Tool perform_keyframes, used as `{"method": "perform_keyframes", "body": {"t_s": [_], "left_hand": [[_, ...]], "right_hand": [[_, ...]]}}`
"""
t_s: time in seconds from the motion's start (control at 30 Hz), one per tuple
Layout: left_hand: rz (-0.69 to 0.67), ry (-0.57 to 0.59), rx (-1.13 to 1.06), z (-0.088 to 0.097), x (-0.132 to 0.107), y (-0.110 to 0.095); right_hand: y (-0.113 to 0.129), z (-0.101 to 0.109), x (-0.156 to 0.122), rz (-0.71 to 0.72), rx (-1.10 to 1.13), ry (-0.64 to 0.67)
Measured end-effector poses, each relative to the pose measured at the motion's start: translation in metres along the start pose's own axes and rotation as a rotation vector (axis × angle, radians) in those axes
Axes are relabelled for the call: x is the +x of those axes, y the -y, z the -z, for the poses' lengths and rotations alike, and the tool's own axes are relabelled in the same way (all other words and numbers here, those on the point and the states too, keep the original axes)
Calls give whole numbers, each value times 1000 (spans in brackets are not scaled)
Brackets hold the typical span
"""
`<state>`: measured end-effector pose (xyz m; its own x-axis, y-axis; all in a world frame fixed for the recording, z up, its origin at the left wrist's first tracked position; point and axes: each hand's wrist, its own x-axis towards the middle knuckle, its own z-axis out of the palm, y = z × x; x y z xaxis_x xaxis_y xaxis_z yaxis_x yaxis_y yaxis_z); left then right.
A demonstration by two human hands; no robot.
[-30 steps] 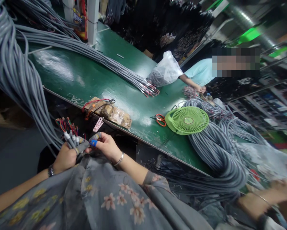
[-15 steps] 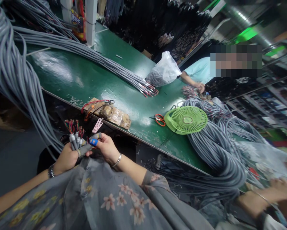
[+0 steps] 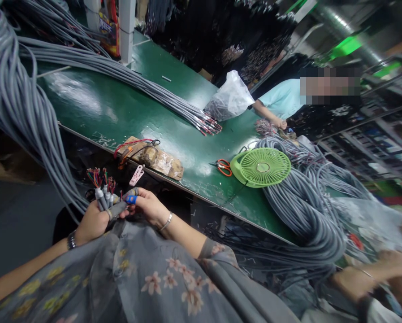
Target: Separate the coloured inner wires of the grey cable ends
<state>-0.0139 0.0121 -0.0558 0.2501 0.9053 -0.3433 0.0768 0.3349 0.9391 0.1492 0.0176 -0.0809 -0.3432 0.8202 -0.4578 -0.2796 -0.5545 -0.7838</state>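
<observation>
In my closed left hand (image 3: 93, 223) is a small bunch of grey cables (image 3: 103, 198), their ends upright and fanned into thin red, green and dark wires. Grey wrapping covers my left thumb. My right hand (image 3: 147, 205) meets the left one at the bunch, its wrapped fingertips pinched at a cable end; a blue band circles one finger. A thin red wire shows between the hands, but the exact grip is partly hidden. Just above the hands, a pink clip (image 3: 136, 175) hangs at the edge of the green table (image 3: 130, 112).
Thick grey cable bundles (image 3: 127, 80) cross the table and drape off its left end. A cardboard-wrapped block (image 3: 163, 163), orange-handled scissors (image 3: 224, 167), a green fan (image 3: 263, 167) and a plastic bag (image 3: 232, 96) lie along it. Co-workers sit across and at lower right.
The wire ends in my left hand have shifted slightly left and spread a little. My right fingers have moved slightly at the cable end. Across the table, the co-worker has moved a little.
</observation>
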Motion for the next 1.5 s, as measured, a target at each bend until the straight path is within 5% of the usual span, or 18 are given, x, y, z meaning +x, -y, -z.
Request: {"method": "perform_keyframes", "body": {"t_s": [0.53,0.77,0.93,1.2,1.37,1.5], "left_hand": [[33,-65,-2,-1,-1,-7],[66,2,-35,1,0,1],[96,-75,-264,5,-1,10],[122,-81,-424,-6,-2,-22],[160,-111,-457,-13,3,-31],[101,-103,-449,-15,9,-26]], "right_hand": [[-11,-6,5,89,10,-68],[2,-1,13,63,211,-395],[10,14,13,-17,301,-222],[24,12,25,125,111,21],[10,10,36,427,-19,-193],[10,5,40,297,104,-151]]}}
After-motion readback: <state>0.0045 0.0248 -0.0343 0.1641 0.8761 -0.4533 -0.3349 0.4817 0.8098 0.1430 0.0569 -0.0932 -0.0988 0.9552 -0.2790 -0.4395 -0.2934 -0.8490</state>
